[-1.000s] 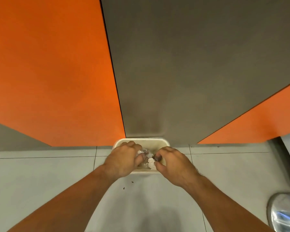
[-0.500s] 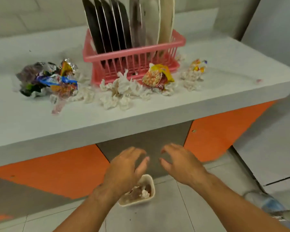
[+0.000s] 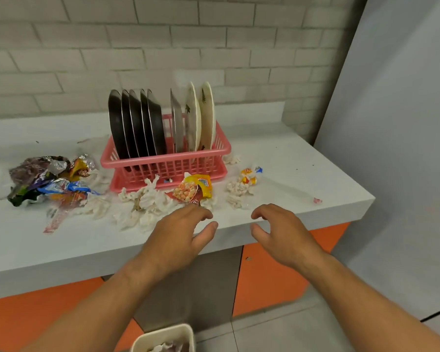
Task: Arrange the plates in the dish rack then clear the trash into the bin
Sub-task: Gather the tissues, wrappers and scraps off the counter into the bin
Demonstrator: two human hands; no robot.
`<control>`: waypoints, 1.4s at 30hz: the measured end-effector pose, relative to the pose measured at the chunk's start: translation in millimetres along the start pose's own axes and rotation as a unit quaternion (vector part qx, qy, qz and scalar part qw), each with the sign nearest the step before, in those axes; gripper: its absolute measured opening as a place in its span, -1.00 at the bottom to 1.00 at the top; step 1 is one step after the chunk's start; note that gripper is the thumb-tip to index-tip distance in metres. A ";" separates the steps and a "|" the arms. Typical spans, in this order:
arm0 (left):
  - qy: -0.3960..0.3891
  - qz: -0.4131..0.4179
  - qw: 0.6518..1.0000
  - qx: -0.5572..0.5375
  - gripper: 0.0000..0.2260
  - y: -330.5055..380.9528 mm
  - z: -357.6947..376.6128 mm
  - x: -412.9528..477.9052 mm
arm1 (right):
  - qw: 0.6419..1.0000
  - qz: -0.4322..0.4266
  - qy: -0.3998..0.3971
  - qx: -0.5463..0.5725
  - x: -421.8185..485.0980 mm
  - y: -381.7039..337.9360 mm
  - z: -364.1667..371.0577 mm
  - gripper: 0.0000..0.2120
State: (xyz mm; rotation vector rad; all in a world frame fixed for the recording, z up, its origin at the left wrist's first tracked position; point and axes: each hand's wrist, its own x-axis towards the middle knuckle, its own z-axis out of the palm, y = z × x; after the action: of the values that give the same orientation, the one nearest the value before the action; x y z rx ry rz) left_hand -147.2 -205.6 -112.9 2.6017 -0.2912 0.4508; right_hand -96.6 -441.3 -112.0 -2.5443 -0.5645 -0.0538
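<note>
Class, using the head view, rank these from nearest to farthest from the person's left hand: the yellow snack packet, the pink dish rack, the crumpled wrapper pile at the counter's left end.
Measured from the left hand:
1. Yellow snack packet: on the counter, just beyond the fingertips.
2. Pink dish rack: behind the packet, toward the wall.
3. Crumpled wrapper pile: far off to the left.

The bin [image 3: 163, 337] is cut off by the bottom edge, so only its upper rim and a little trash inside are seen. The lower parts of the plates [image 3: 137, 123] are hidden behind the wall of the dish rack [image 3: 168, 163]. The print on the wrappers [image 3: 48, 179] is too blurred to be read. The bench [image 3: 61, 245] is cut by the left edge.
</note>
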 end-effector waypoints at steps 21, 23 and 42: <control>-0.038 0.065 0.997 0.008 -0.71 -2.3 66.2 202.8 | 0.993 0.079 -0.012 -0.086 171.4 87.9 -37.0 -0.69; -0.043 0.059 0.997 0.016 -0.71 3.1 77.2 215.3 | 0.993 0.077 -0.028 -0.087 182.3 103.7 -35.2 -0.69; -0.236 -0.247 0.887 0.309 -0.65 -15.1 169.6 355.2 | 0.980 -0.089 -0.175 -0.024 268.8 221.4 -42.5 -0.67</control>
State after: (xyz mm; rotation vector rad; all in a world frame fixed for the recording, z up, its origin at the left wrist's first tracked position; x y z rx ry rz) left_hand 229.4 -319.7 -130.6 3.2248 0.4405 -0.3443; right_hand 241.0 -531.1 -143.9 -2.5581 -0.9357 0.3262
